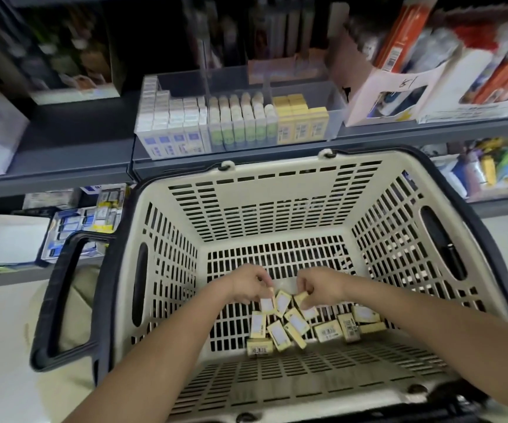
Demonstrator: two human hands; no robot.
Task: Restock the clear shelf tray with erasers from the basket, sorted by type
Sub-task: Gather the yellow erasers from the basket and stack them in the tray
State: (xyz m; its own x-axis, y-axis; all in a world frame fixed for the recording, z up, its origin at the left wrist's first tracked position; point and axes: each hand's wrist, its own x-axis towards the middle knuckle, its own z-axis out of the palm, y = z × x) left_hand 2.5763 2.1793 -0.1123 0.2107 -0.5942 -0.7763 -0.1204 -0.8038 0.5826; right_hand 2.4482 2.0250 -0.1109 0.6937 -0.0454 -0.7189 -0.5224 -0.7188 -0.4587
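Observation:
A cream slotted basket (pixel 277 190) with dark handles fills the middle of the view. Several small yellow eraser boxes (pixel 295 325) lie scattered on its floor. My left hand (pixel 248 286) reaches down and pinches one yellow eraser box (pixel 268 303). My right hand (pixel 319 288) pinches another yellow box (pixel 303 300) beside it. On the shelf above stands the clear tray (pixel 335 99), divided into sections: white-and-blue erasers (pixel 173 129) on the left, white-and-green ones (pixel 240 123) in the middle, yellow ones (pixel 301 120) on the right.
Dark grey shelf edge (pixel 94 166) runs just behind the basket. A pink cardboard display box (pixel 377 96) stands right of the tray, more boxed goods to the left (pixel 72 62). A lower shelf holds small packets (pixel 84 227) left of the basket.

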